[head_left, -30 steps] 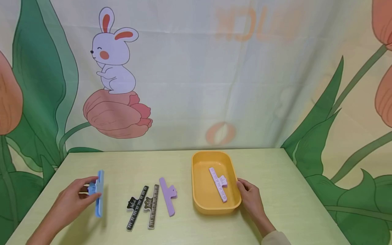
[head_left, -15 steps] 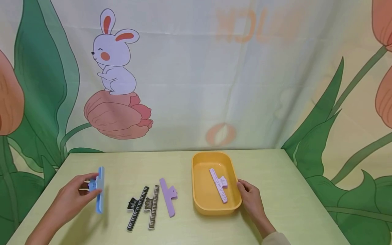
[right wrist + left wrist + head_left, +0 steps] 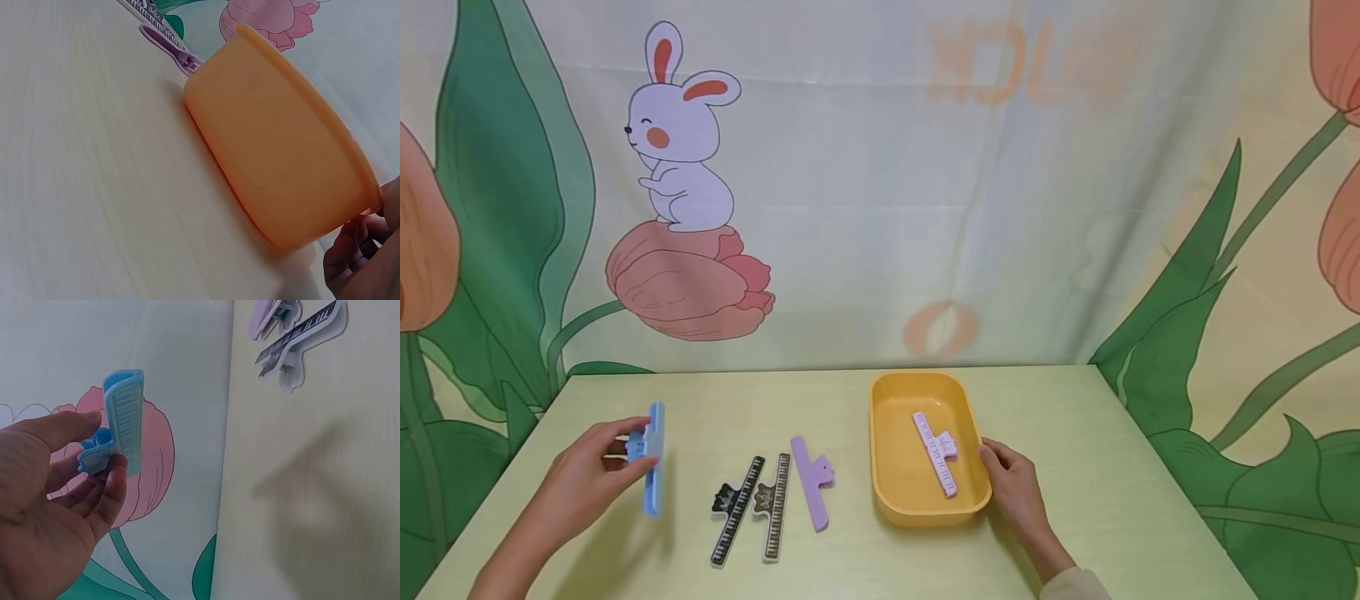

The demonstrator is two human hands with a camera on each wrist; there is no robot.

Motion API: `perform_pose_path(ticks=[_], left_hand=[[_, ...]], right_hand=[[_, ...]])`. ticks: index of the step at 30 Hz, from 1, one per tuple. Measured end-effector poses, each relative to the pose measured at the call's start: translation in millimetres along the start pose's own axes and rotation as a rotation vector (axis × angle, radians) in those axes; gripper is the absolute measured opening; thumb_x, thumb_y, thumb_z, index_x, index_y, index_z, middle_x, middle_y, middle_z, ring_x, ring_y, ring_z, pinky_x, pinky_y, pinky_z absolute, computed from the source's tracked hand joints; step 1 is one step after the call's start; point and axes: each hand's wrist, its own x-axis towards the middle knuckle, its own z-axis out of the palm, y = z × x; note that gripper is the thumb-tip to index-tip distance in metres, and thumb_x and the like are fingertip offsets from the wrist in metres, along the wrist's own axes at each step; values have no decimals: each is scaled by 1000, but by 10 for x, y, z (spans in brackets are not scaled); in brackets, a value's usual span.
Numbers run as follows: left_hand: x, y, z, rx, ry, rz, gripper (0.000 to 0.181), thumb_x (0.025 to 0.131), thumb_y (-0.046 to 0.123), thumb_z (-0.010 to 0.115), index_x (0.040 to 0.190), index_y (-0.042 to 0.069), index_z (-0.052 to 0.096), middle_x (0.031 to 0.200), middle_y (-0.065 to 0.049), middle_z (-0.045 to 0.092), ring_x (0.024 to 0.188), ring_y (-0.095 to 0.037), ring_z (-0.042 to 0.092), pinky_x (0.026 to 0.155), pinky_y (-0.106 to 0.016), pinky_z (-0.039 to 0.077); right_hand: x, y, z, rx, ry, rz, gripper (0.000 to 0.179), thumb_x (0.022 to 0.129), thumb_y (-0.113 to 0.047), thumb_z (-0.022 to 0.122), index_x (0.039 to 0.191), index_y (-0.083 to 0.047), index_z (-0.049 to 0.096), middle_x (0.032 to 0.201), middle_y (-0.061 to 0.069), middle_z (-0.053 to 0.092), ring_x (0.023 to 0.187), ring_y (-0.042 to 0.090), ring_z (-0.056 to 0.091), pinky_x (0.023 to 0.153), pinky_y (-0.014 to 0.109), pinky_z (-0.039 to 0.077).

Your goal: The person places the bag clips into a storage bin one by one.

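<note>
My left hand pinches a light blue long-jawed clip between thumb and fingers, at the left side of the table. The clip stands out from the fingertips, and in the left wrist view its long bar shows a keyboard pattern. A shadow falls on the tabletop below it. My right hand grips the right rim of a yellow plastic tub, thumb at the edge and fingers curled outside. Inside the tub lies a pale pink-lilac keyboard-patterned clip.
Between the left hand and the tub lie a black keyboard-patterned clip, a grey-brown one and a plain purple one. Behind the pale wooden table hangs a printed cloth with a rabbit and tulips.
My left hand has lifted the blue clip slightly, moving a little to the right and toward the back. The right hand, tub and other clips stay where they were.
</note>
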Motion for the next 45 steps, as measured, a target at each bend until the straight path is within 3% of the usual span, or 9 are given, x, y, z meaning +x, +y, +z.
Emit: perform_pose_path(ticks=[45], left_hand=[[271,636,378,-107,-30,95,53,95,9,76,142,-3,55,126,-21,58,103,-35,68,83,-42,62]], right_hand=[[-3,-30,-1,26,-23,14,39,108,-20,58,136,5,63,132,23,65,114,31,66,88,29,59]])
